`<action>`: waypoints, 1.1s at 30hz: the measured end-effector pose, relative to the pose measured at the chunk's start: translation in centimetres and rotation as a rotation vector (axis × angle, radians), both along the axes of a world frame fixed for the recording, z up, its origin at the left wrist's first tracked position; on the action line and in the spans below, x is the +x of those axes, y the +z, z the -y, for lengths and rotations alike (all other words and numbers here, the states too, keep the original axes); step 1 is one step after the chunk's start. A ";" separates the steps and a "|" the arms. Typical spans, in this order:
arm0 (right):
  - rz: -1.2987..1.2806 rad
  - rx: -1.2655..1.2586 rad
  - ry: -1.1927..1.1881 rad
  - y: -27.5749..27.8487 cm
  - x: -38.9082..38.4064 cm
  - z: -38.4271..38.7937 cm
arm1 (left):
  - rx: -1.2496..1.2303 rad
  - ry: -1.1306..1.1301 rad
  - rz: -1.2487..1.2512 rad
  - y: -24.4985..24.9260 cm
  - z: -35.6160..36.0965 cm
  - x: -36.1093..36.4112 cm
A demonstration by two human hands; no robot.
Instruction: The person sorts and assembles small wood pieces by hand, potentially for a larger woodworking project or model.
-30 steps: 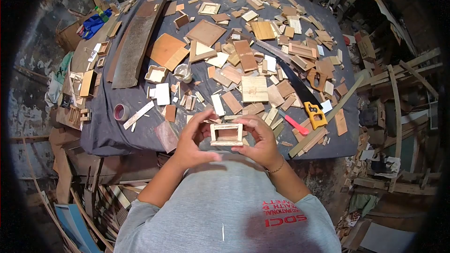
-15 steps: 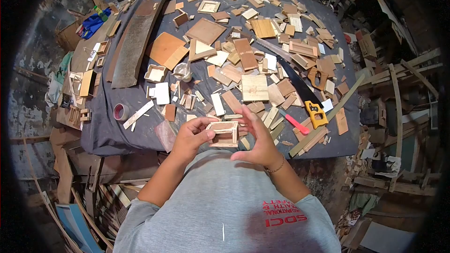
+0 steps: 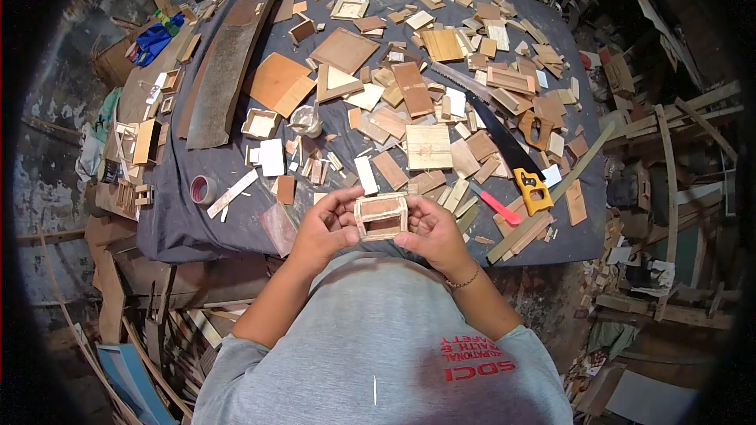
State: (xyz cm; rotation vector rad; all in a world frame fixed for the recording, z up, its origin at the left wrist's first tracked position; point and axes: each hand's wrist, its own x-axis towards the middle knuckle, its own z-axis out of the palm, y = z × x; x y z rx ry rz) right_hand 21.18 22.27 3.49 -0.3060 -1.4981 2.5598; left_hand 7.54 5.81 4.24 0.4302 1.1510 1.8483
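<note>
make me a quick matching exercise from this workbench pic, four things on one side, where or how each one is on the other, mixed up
1 long plank
2 handsaw
3 tape roll
4 small wooden box

A held between left hand and right hand
B yellow handle, right of both hands
C round, left of both hands
D dark, lies along the table's left side

Pairs: 1-D, 2-B, 3-C, 4-A

A grey short-sleeved T-shirt (image 3: 370, 346) covers the torso, with red lettering (image 3: 475, 358) on its right side. A thin bracelet (image 3: 465, 279) circles the wrist of the right hand (image 3: 429, 236).
</note>
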 end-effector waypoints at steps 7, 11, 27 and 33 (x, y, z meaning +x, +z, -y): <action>-0.003 -0.010 -0.020 0.0 -0.1 -0.2 | -0.184 -0.054 0.017 -0.2 -0.1 0.4; 0.027 -0.037 -0.017 -0.3 0.0 -0.4 | -0.207 -0.020 0.015 -0.4 -0.4 0.9; 0.025 0.456 0.006 -1.9 2.1 -5.7 | -0.308 -0.023 0.000 -0.7 -4.0 5.5; -0.005 0.463 0.034 -2.9 3.1 -8.1 | -0.337 0.001 0.044 -0.5 -6.7 6.7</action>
